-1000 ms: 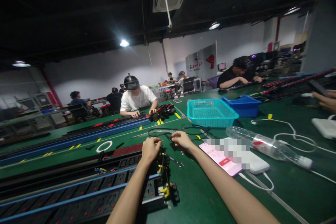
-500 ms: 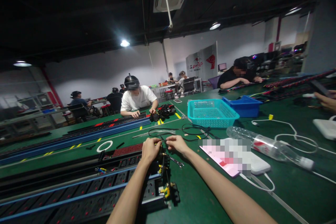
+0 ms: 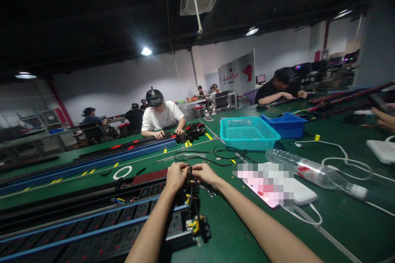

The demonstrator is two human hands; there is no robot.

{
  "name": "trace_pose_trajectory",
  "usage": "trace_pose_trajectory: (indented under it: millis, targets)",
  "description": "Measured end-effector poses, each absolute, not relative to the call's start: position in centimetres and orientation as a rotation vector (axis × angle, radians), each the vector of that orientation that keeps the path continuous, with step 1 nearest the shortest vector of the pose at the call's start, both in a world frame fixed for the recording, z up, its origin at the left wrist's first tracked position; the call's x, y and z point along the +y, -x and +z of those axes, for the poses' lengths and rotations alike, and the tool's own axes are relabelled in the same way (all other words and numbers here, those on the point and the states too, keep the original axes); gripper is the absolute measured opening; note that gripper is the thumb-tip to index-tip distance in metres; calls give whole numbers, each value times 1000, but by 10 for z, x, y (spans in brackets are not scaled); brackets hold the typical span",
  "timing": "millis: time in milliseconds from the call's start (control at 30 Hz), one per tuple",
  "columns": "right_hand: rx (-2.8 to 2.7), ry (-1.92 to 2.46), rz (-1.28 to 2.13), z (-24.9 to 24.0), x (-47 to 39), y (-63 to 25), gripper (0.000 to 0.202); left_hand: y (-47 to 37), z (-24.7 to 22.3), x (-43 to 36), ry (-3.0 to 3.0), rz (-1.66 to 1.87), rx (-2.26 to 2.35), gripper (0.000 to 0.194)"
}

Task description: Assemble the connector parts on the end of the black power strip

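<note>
Since the frame one second back, the right hand (image 3: 206, 173) is shifting leftward and is now nearly meeting the left hand (image 3: 177, 176); the left hand is keeping about the same place.

Work: black power strips (image 3: 123, 215) are running from the lower left toward the bottom centre of the frame. They are showing rows of dark sockets dotted with red, with blue rails edging them lengthwise. At their right-hand ends, yellow-sleeved terminals (image 3: 195, 225) are standing out against the black.

Left fingers: curling inward at the centre of the frame, beside the far corner of the strip ends, thumb and forefinger drawing together. Right fingers: bending toward the left ones, tips closing in a narrow pinch. Both sets of fingertips are gripping a thin dark piece (image 3: 190, 171), mostly hidden and too small to identify.

Around: a combination wrench (image 3: 207, 190) is lying just below the right hand on the green tabletop (image 3: 237, 230). A black cable (image 3: 245, 157) is looping above the hands. Right of centre, a pink phone (image 3: 271, 201) is lying beside a white power bank (image 3: 305, 191); a clear plastic bottle (image 3: 317, 172) is lying on its side farther right. Above these, a teal basket (image 3: 249, 142) is standing beside a blue bin (image 3: 288, 128).
</note>
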State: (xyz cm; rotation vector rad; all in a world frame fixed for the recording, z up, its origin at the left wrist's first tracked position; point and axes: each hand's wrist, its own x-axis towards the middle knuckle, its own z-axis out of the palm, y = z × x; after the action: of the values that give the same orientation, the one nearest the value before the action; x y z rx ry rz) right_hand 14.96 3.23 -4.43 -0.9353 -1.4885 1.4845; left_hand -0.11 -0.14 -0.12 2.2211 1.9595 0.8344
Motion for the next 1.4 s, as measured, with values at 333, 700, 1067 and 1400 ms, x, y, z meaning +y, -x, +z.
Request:
trace_pose_trajectory:
  millis: [333, 700, 1067, 1400]
  targets:
    - [-1513, 993, 1451, -37, 28, -150, 23, 3, -5, -2, -2227, 774, 1882, 61]
    - [-1814, 986, 1362, -34, 34, -162, 27, 7, -5, -2, -2238, 738, 1814, 52]
    - [-2400, 1383, 725, -11, 36, -207, 32, 5, -5, -2, -2232, 765, 1825, 52]
    - [-2352, 1716, 605, 18, 9, -205, 21, 6, -6, -2, -2223, 809, 1812, 51]
